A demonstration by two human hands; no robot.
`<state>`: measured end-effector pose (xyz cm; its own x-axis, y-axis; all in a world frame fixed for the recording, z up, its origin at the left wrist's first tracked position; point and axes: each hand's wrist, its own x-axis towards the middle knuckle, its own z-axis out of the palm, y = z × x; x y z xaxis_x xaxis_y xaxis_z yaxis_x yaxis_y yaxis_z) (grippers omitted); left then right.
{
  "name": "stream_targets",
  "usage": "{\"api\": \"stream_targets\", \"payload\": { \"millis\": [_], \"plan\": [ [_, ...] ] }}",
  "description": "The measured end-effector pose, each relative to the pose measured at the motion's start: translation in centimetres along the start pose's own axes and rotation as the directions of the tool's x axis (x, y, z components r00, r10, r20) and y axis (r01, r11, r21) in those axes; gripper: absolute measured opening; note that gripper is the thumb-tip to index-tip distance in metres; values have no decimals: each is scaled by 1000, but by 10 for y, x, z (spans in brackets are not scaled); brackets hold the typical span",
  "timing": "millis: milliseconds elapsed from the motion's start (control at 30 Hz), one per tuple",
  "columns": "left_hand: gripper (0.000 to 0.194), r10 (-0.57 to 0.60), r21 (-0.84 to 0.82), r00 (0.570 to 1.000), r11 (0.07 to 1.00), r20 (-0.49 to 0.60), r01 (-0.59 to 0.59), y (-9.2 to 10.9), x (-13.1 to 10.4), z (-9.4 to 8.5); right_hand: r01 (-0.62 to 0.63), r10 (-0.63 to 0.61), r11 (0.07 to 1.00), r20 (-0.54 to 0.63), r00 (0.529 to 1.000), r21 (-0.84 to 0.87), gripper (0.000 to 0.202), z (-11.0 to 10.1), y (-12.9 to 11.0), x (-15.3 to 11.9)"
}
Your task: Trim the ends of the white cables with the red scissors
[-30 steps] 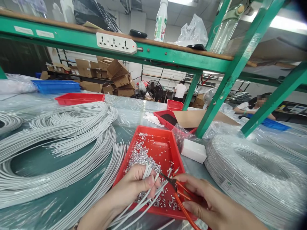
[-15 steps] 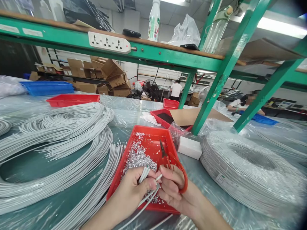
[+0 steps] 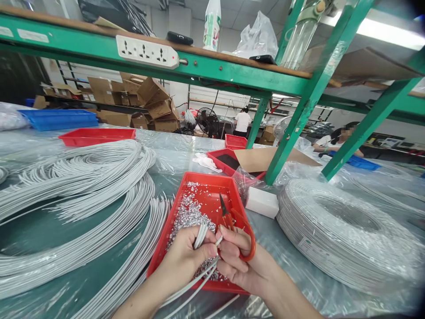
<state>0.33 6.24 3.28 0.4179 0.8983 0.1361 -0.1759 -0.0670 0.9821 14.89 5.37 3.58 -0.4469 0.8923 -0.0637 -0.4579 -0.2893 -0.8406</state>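
Observation:
My left hand (image 3: 191, 250) is closed round several white cables (image 3: 200, 235), whose ends stick up between thumb and fingers while their lengths trail toward me. Close against it, my right hand (image 3: 241, 257) pinches at the end of one cable near the left thumb. Orange-handled scissors (image 3: 226, 217) hang on the right hand, a handle loop round it and the dark blades pointing away. Both hands are above a red tray (image 3: 195, 179) scattered with small silvery scraps (image 3: 191, 217). Exactly what lies between the right fingertips is partly hidden.
Bundles of white cable (image 3: 122, 239) cover the left of the table. At right sits a large plastic-wrapped cable coil (image 3: 318, 248) beside a white box (image 3: 262, 202). A green shelf frame (image 3: 299, 124) slants down behind them. Two people are in the background.
The view has shifted slightly. Both hands keep their hold at nearly the same spot, with the right fingers moved a little at the cable end and the scissors still on the right hand.

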Motion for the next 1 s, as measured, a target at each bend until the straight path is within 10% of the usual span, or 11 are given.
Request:
{"api": "stream_targets", "payload": {
  "millis": [367,633,1000],
  "plan": [
    [29,-269,-217,947,928,174,304,-5,0,-7,279,-406,725,-64,911,-630,21,5,-16,2],
    [29,-242,-218,946,932,213,288,-3,0,-9,237,-227,883,72,971,-405,20,3,-20,2],
    [25,-277,-313,924,882,264,353,-1,-1,-11,307,-295,783,112,949,-540,15,5,-23,0]
  ]
}}
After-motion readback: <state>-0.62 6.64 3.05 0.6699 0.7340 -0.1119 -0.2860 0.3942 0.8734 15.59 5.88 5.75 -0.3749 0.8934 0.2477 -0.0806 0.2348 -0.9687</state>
